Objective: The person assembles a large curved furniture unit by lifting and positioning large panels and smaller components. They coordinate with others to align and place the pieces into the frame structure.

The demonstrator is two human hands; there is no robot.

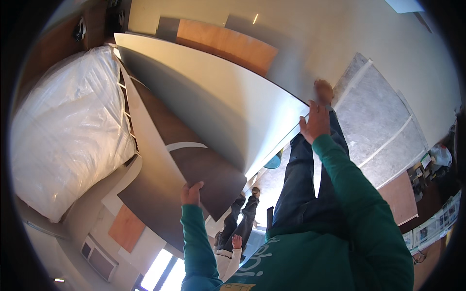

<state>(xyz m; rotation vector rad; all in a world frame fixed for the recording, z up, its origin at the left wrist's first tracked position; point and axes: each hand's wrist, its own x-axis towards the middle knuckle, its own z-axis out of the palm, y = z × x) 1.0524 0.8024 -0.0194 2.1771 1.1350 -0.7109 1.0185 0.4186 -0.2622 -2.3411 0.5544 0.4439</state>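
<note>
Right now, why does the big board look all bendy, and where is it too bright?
In the head view, the fisheye lens curves the straight edges of the big pale board that the left hand and right hand grip; black corners ring the picture; the window at the bottom glares white; the plastic-wrapped bundle shines brightly.

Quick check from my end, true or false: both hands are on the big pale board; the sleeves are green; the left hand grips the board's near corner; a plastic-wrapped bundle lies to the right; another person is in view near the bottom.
1. Both hands are on the pale board. True: left hand and right hand each grip an edge.
2. The sleeves are green. True.
3. The left hand grips a dark panel instead. False: it holds the board's lower edge, beside the dark panel.
4. The plastic-wrapped bundle lies to the right. False: it is on the left.
5. Another person shows near the bottom. True.
</note>
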